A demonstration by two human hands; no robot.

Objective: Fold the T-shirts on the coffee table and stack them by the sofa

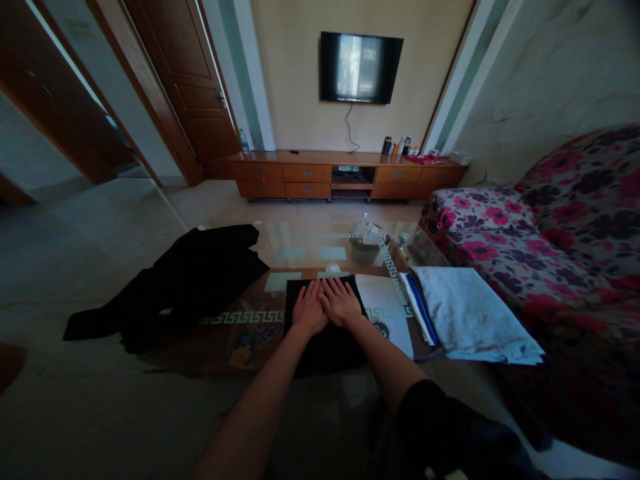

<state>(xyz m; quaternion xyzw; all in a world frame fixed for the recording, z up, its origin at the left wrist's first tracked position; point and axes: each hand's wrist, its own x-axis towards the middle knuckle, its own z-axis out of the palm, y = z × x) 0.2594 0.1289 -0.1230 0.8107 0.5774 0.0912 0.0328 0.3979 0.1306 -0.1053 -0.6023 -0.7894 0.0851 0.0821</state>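
Observation:
Both my hands lie flat on a folded black cloth (330,350), likely a garment, on the glass coffee table (280,248). My left hand (310,308) and my right hand (343,303) touch at the thumbs, fingers stretched toward the far edge. To the left, a loose black garment (200,277) lies spread, one sleeve hanging past the table's side. On the right is a stack of folded clothes, with a light blue-grey piece (465,313) on top and blue and white edges showing beside it. A white printed sheet or cloth (387,300) lies partly beside the black cloth.
A floral sofa (505,217) stands at the right, close to the table. Toward the back of the table are a bowl-like container (365,250) and a small glass (403,239). Beyond, a wooden TV cabinet (305,175) runs along the wall beneath a television (360,67).

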